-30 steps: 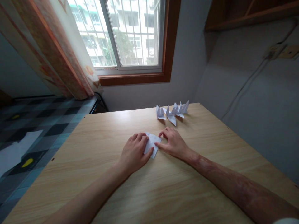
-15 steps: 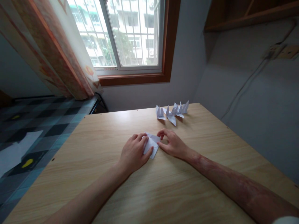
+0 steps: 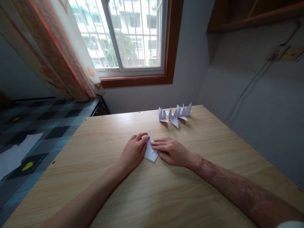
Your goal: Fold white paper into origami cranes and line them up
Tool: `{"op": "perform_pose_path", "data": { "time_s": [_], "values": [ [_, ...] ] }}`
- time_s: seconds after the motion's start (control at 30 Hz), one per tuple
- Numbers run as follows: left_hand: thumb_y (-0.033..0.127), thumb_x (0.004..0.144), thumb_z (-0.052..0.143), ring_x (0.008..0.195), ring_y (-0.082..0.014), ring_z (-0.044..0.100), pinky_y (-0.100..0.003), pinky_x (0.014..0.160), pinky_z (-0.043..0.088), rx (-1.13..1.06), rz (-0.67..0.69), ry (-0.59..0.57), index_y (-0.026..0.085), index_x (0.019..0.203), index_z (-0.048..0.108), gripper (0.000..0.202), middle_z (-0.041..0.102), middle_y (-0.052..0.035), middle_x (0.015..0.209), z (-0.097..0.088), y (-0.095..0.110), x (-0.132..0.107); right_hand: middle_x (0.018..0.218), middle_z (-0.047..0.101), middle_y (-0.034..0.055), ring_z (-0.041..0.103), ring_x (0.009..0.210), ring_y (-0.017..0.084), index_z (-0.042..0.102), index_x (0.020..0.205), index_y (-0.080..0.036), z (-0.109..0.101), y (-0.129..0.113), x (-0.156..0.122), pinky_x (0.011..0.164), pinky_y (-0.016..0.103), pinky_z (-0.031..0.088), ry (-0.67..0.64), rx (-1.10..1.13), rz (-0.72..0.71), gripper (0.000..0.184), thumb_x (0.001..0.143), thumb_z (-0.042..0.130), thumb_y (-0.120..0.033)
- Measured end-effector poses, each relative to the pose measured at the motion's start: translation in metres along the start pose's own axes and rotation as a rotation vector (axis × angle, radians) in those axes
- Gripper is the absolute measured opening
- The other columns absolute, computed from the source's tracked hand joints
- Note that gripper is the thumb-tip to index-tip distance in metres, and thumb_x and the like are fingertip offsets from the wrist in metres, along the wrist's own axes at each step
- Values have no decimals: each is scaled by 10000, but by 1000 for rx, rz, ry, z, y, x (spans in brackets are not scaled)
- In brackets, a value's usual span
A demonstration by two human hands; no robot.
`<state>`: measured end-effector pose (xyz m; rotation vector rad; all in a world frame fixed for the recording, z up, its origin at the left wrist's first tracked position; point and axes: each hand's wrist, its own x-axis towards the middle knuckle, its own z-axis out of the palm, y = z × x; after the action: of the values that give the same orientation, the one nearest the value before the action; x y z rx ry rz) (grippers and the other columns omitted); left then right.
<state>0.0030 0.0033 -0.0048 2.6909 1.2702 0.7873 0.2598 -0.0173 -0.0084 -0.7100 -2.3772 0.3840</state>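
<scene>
A small folded sheet of white paper (image 3: 151,154) lies on the wooden table between my two hands, one corner pointing toward me. At its left edge my left hand (image 3: 135,148) is closed, thumb and fingertips gripping near the top corner. My right hand (image 3: 174,152) comes from the right, its fingers stretched out and lying flat across the paper's right side. The thumb is tucked low beside the paper. Fingers hide part of the folds and the top edge. Farther back stand several folded white paper figures (image 3: 173,119) with upright points, close together and partly overlapping.
The light wooden table (image 3: 114,190) ends at a far edge below a barred window (image 3: 140,38). To the left, a checked cloth surface (image 3: 57,133) holds loose white sheets (image 3: 30,144). A curtain (image 3: 59,47) hangs at left; a shelf (image 3: 256,22) juts out upper right.
The paper's right side has been folded over, making it narrower. My right hand has moved left and flattened onto it. My left thumb has drawn back off the paper's middle.
</scene>
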Motion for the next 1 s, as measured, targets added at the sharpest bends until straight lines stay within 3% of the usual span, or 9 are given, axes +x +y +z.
{"op": "perform_pose_path", "data": {
  "time_s": [0.23,0.4,0.63,0.87,1.0],
  "values": [
    [271,1081,509,1329,-363,614,-578,1111,535,130,-76,-10,256,1479,680,433,677,-134,1522,2,-4,-2,1496,735,61,693,1418,249,754,1426,-285,-2,-4,-1,1284,458,504,-19,46,-29,512,962,664,-87],
    [324,1072,531,1404,-379,592,-585,1145,505,157,-132,-22,218,1475,651,434,648,-163,1557,0,-4,-1,1467,756,63,709,1390,251,765,1402,-275,-3,-5,0,1261,446,521,-2,19,-26,467,968,684,-121],
    [410,979,704,1198,-354,690,-532,1039,544,63,-184,74,232,1026,679,186,740,-130,1297,-12,5,1,1401,791,76,753,1296,274,807,1298,-262,-1,-3,1,1204,476,561,60,-57,56,360,974,695,-152],
    [382,918,749,990,-290,690,-443,902,557,-47,-175,103,236,924,615,198,740,-76,1030,-11,2,2,1386,798,72,751,1288,284,821,1252,-262,0,-3,1,1195,492,562,74,-75,77,327,970,701,-149],
    [368,923,737,854,-257,692,-394,781,547,-117,-227,69,231,967,630,179,727,-43,915,-9,-1,0,1390,796,74,746,1297,284,819,1257,-250,-1,-3,1,1197,483,561,66,-77,81,318,980,689,-162]
  ]
}}
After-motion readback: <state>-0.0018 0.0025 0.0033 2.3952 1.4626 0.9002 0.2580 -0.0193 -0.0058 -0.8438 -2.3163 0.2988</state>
